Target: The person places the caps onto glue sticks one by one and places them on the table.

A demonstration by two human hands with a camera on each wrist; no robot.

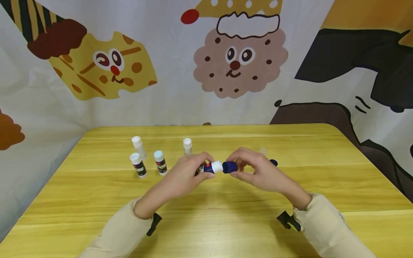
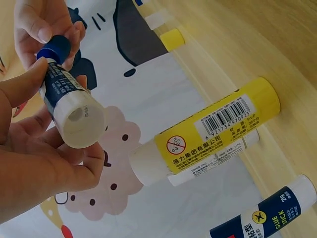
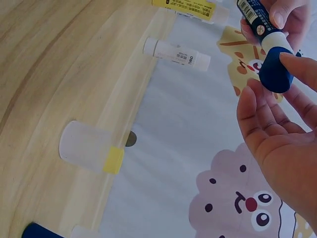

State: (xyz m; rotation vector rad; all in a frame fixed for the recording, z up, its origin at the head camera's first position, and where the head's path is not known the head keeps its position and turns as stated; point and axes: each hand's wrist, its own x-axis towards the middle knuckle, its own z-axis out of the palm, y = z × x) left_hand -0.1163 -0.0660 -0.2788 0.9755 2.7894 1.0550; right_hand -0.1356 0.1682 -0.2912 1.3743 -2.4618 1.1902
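Glue sticks (image 1: 160,163) stand to the left; a translucent cap (image 3: 81,145) sits beside a yellow cap (image 3: 114,160). Above the table (image 1: 206,222), the left hand (image 1: 185,172) grips a navy-and-white glue stick (image 1: 209,167); the right hand (image 1: 256,166) pinches a blue cap (image 1: 229,167) (at its white end).

The left hand (image 2: 37,166) holds a round blue-and-white plastic glue stick (image 2: 63,91). A yellow plastic tube (image 2: 218,130) hides some of the wooden table's edge (image 2: 202,89).
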